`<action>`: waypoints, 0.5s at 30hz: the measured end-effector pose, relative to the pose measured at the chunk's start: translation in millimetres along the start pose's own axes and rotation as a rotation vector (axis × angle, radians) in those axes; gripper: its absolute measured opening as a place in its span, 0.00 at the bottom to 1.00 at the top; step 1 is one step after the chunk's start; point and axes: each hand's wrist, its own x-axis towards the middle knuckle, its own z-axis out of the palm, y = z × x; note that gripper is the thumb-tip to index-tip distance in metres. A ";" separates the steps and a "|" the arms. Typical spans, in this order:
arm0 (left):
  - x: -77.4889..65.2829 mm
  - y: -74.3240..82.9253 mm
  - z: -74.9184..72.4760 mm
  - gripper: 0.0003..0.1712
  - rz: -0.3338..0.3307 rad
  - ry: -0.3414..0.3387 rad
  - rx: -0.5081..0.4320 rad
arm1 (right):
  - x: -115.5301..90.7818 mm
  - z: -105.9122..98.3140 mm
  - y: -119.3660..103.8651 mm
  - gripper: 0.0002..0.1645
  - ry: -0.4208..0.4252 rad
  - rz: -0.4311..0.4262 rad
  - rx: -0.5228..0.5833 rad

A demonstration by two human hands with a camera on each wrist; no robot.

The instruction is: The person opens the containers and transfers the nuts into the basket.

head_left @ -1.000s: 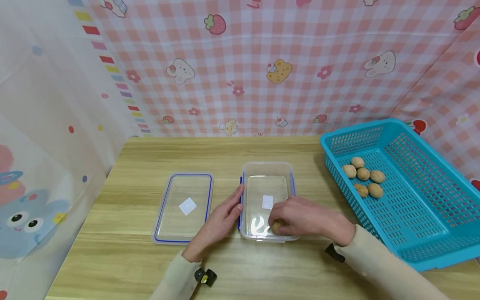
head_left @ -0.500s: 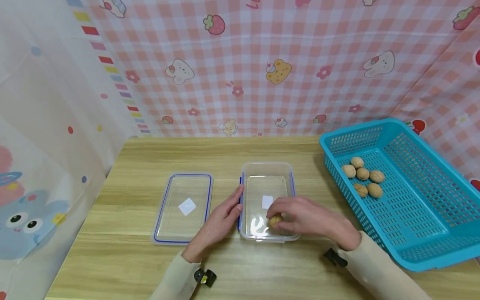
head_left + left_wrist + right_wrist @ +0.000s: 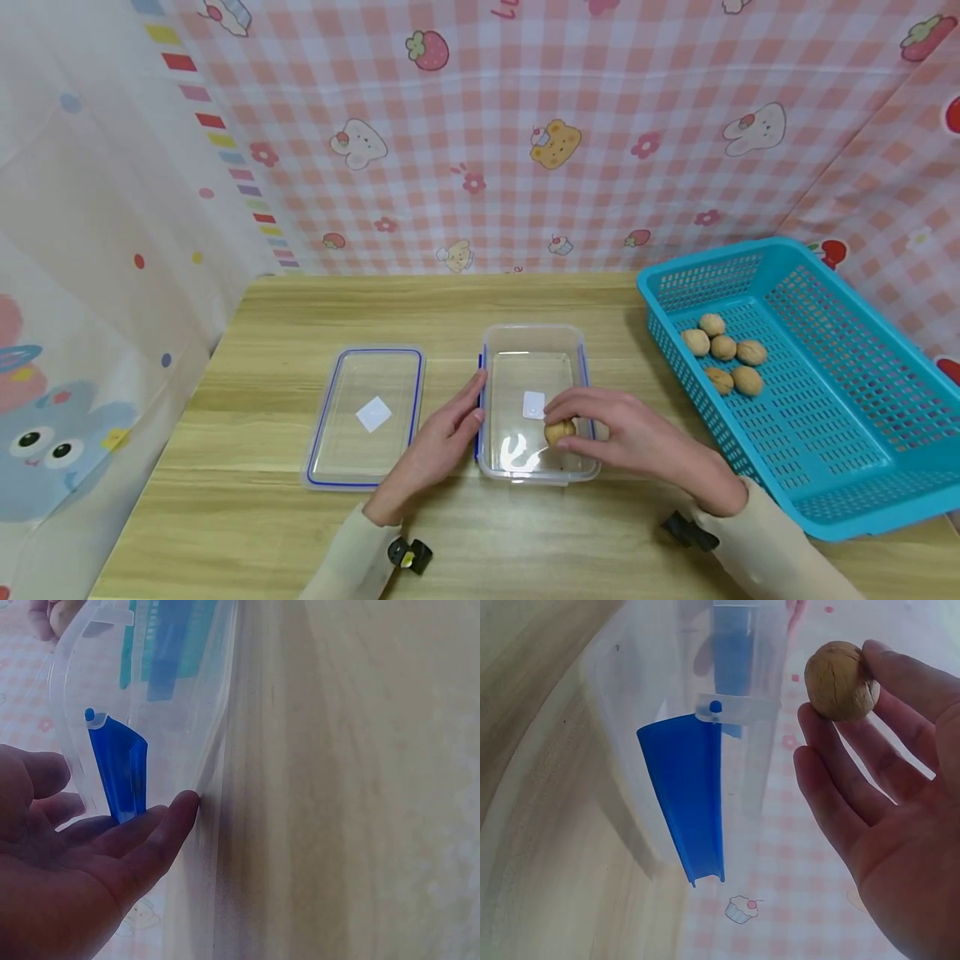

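In the head view, a clear plastic food container stands without its lid, a white label on its floor. My right hand pinches a walnut between thumb and fingertips over the container's near right part. The right wrist view has this walnut raised beside the container wall, near a blue side clip that hangs down. With straight fingers, my left hand rests against the container's left side. Its fingertips touch the wall by another blue clip in the left wrist view.
A clear lid with a blue seal and white label lies left of the container. On the right, a turquoise basket holds several walnuts. A checked cloth hangs behind the wooden table.
My right hand has risen and shifted slightly right with the walnut, which was mostly hidden low in the container and now shows plainly. The left hand stays against the container.
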 end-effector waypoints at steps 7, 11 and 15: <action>0.3 -1.4 0.0 0.30 -0.001 -0.007 -0.008 | -6.4 -6.6 -3.4 0.19 0.086 -0.032 -0.004; 0.3 -1.7 0.1 0.30 0.007 -0.005 -0.010 | -9.5 -11.0 -7.0 0.20 0.113 -0.029 -0.019; 0.3 -1.5 0.4 0.31 -0.003 -0.006 -0.003 | -13.1 -16.4 -11.6 0.21 0.147 -0.031 -0.017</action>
